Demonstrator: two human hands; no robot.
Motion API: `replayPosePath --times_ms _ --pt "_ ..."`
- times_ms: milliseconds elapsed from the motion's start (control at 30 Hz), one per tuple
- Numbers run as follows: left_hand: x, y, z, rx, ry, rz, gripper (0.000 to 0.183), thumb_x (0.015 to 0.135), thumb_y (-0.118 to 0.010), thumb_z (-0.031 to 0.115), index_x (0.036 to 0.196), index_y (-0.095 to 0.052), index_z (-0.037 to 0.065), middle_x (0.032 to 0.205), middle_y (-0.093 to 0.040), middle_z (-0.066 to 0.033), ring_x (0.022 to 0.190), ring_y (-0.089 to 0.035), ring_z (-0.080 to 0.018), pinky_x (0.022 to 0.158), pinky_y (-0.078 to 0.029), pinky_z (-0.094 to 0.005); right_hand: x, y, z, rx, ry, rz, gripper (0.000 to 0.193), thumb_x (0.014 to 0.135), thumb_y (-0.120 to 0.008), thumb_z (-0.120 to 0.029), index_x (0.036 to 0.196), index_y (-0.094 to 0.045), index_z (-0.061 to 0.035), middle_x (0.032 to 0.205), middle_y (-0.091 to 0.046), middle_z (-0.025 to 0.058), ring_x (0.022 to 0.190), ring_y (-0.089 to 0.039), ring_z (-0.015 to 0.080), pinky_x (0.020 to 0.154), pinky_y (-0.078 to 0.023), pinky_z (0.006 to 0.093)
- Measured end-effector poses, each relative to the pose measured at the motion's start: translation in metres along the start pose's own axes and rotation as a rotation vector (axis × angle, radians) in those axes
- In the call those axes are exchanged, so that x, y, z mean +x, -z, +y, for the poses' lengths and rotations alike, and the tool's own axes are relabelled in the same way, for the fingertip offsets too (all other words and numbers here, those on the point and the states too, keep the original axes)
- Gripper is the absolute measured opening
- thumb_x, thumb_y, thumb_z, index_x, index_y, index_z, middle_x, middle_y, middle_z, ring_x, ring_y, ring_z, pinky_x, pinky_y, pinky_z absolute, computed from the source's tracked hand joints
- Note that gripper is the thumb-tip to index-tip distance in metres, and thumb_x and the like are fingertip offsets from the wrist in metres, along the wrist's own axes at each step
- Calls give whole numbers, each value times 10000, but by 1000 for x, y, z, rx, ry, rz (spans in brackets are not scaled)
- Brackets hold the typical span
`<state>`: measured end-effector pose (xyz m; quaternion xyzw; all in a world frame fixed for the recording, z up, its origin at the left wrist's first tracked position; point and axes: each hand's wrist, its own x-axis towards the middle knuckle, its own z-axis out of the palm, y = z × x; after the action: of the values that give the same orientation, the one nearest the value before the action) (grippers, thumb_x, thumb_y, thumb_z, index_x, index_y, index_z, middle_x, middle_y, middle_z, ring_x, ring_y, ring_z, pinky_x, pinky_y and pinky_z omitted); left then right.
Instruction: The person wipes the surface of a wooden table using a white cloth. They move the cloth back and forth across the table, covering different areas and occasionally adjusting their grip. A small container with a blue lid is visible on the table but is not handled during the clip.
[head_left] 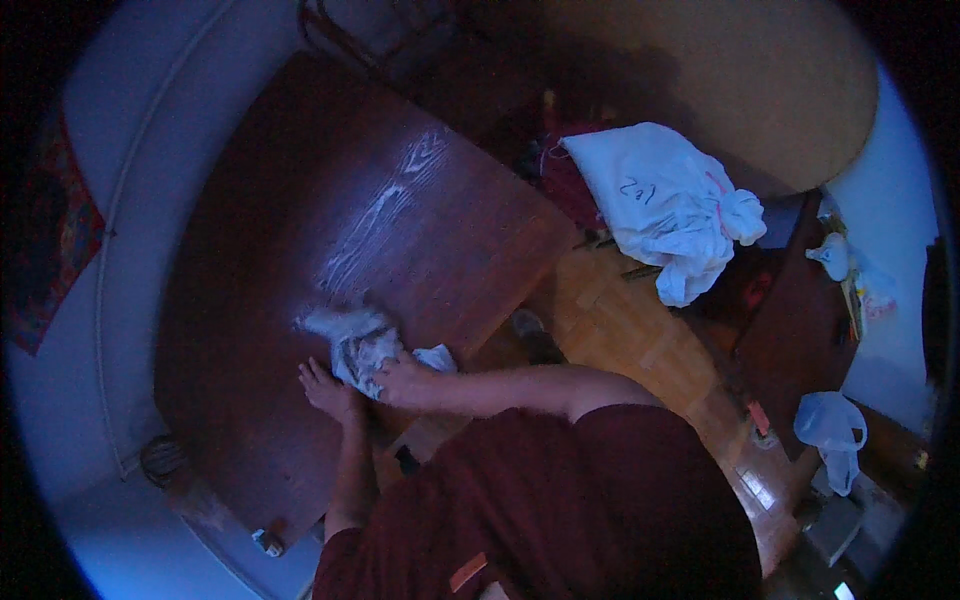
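Observation:
A crumpled whitish cloth (pixel 355 340) lies on the dark brown wooden table (pixel 260 250), near its right-hand edge. My right hand (pixel 400 378) reaches in from the right and grips the near end of the cloth, and a loose corner sticks out past the wrist. Flat on the tabletop, just left of the cloth, rests my left hand (pixel 328 390) with its fingers spread and nothing in it. A bright reflection shows the wood grain beyond the cloth. The dim light hides how tightly the right fingers close.
A full white sack (pixel 650 195), tied at its neck, stands beyond the table's right edge. A chair (pixel 345 40) is at the far end. A small object (pixel 267 542) sits at the table's near corner. To the right, a thin plastic bag (pixel 830 420) hangs above the wooden floor (pixel 630 340).

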<state>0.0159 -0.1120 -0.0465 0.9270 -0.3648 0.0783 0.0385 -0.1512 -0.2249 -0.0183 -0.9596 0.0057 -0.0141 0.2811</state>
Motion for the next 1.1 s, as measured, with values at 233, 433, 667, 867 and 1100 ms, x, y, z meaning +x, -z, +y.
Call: replayPosePath --times_ms 233,433,667,867,1100 --pt "-4 9 5 -4 45 -11 617 906 -482 427 1361 -392 21 1441 -301 -231 1327 -282 -398 1058 -229 -540 -93 87 183 -113 -489 611 233 811 -524 -163 973 -691 -164 1053 -617 56 1005 -551 255 861 -457 397" --pt "-3 19 11 -8 63 -13 624 896 -500 420 1358 -392 15 1434 -312 -236 1321 -289 -404 1062 -227 -527 -106 141 205 -231 -903 545 241 846 -543 -228 1022 -663 -116 1022 -606 154 958 -568 348 833 -467 431" --pt "-2 12 14 -27 71 -47 631 887 -514 403 1362 -382 9 1452 -286 -222 1339 -256 -398 1070 -211 -520 15 4 32 -3 -232 238 220 816 -519 -208 915 -667 -78 1053 -579 187 973 -537 359 820 -425 510" --pt "-3 20 8 -33 97 -65 628 892 -505 405 1363 -379 10 1463 -262 -221 1346 -236 -399 1082 -193 -514 -10 55 154 -21 -352 526 260 829 -519 -164 1043 -665 -191 1112 -592 104 1058 -547 269 887 -456 400" --pt "-6 22 18 -49 96 -52 634 894 -503 417 1360 -380 6 1456 -268 -228 1348 -225 -404 1088 -175 -512 -42 149 217 3 -1039 601 317 862 -512 -296 990 -646 -40 1007 -604 206 962 -562 375 838 -439 500"
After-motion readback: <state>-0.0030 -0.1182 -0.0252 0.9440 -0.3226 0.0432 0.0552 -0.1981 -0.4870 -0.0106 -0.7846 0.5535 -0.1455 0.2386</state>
